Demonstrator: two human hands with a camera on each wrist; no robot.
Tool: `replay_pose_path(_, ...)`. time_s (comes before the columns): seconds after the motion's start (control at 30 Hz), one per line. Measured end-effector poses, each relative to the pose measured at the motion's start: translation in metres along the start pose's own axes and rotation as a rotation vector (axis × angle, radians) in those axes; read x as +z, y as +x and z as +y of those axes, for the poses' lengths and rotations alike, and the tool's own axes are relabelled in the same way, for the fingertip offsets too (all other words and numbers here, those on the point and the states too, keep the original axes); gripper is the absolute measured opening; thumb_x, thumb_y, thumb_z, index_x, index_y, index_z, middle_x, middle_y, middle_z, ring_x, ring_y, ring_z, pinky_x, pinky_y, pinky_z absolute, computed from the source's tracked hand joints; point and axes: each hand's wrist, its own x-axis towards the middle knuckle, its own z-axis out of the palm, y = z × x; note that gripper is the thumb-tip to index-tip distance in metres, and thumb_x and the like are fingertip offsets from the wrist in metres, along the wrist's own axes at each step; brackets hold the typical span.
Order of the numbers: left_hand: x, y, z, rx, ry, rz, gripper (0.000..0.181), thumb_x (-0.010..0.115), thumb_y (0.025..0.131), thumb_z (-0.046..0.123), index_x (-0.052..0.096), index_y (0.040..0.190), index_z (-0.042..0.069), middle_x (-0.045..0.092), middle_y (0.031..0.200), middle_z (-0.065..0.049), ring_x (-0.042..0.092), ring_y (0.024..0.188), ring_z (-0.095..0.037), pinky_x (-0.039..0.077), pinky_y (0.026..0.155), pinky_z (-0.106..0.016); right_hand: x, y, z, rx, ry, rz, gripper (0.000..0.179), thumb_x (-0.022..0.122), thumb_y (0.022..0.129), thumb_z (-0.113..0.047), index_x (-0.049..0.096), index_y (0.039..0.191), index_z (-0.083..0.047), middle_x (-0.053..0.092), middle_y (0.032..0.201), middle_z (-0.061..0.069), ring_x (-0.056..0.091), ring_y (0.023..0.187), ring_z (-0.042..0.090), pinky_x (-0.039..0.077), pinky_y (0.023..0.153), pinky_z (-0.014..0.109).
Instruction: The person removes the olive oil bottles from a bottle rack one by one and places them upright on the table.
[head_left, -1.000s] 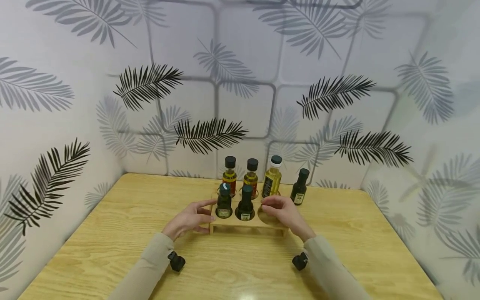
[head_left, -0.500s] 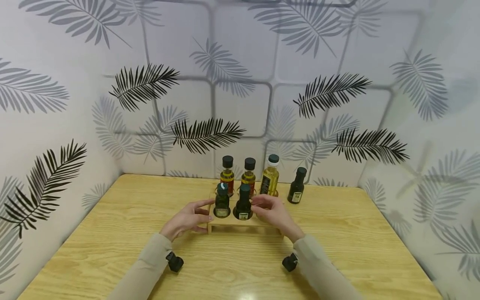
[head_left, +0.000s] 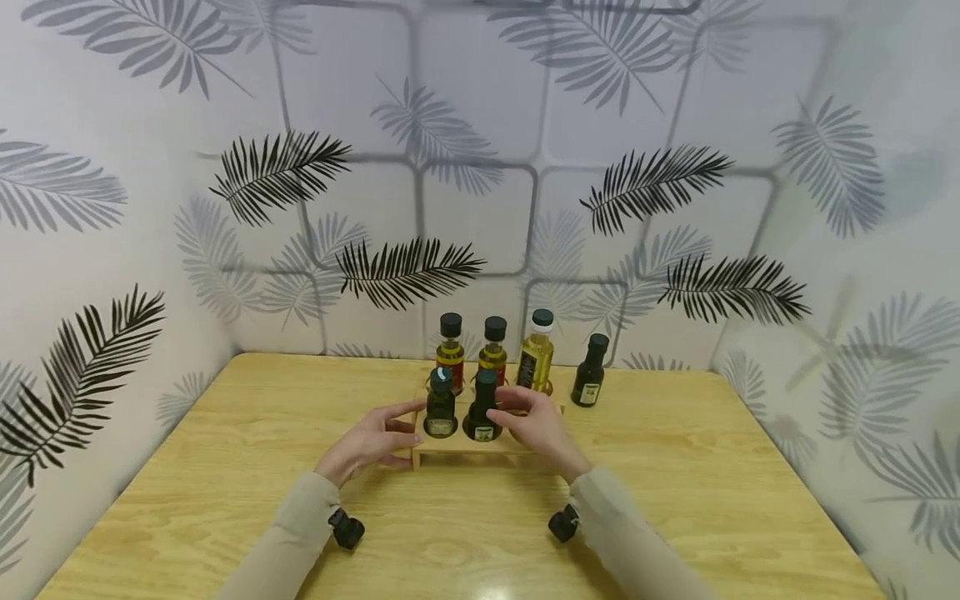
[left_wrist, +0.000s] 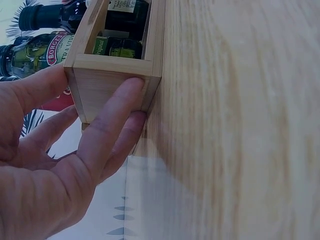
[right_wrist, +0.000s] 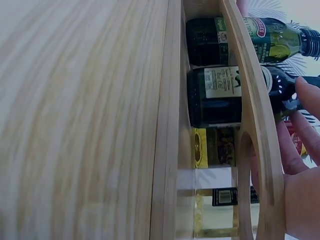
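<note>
A wooden bottle rack (head_left: 472,447) holds two rows of bottles. My left hand (head_left: 367,439) rests on its left end, and in the left wrist view the extended fingers (left_wrist: 112,110) touch the end panel. My right hand (head_left: 538,427) pinches the neck of the dark glass bottle (head_left: 486,396) in the front middle hole; the right wrist view shows that bottle's pale label (right_wrist: 220,82). To its left, a dark green bottle (head_left: 441,404) fills the front left hole. The front right hole is partly behind my right hand.
In the back row stand two bottles with red labels, the left one (head_left: 450,358) and the middle one (head_left: 492,357), plus a yellow oil bottle (head_left: 537,358). Another small dark bottle (head_left: 589,375) stands right of the rack on the wooden table (head_left: 675,467). A patterned wall (head_left: 480,208) rises behind.
My right hand has moved left from the front right hole to the front middle bottle and now pinches its neck. The left hand stays on the rack's end. The view has shifted slightly.
</note>
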Motion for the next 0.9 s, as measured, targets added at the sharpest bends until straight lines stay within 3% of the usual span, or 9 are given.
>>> replay_pose_path(0.17,0.001,-0.001,-0.003,-0.007,-0.003,0.0,0.063,0.066,0.094,0.012,0.04,0.151,0.021,0.041,0.141,-0.028,0.062,0.11,-0.028,0.059,0.083,-0.046,0.009,0.002,0.003,-0.01,0.019,0.018,0.043,0.076,0.087,-0.022,0.066,0.128,-0.014,0.068,0.118,0.008,0.064,0.109,0.025,0.056,0.089,0.041)
replay_pose_path(0.37,0.0,-0.001,0.001,-0.003,-0.016,-0.009,0.063,0.064,0.095,0.01,0.039,0.152,0.02,0.04,0.141,-0.029,0.06,0.112,-0.03,0.058,0.085,-0.048,0.014,0.005,-0.001,-0.03,0.028,0.028,0.038,0.076,0.087,-0.019,0.068,0.124,-0.014,0.069,0.115,0.008,0.063,0.109,0.023,0.054,0.095,0.041)
replay_pose_path(0.63,0.001,0.001,0.003,-0.009,-0.021,0.001,0.063,0.065,0.095,0.009,0.04,0.152,0.02,0.041,0.14,-0.028,0.059,0.114,-0.031,0.058,0.085,-0.048,0.017,0.004,-0.003,-0.011,0.043,0.008,0.04,0.077,0.086,-0.023,0.068,0.123,-0.013,0.069,0.115,0.009,0.065,0.103,0.024,0.054,0.089,0.041)
replay_pose_path(0.9,-0.001,0.0,0.0,-0.002,-0.01,-0.017,0.063,0.064,0.095,0.011,0.038,0.152,0.018,0.041,0.14,-0.029,0.063,0.106,-0.027,0.058,0.085,-0.048,0.019,0.002,-0.004,0.048,0.035,0.024,0.059,0.077,0.087,-0.029,0.057,0.138,-0.007,0.06,0.134,0.014,0.057,0.121,0.03,0.05,0.101,0.047)
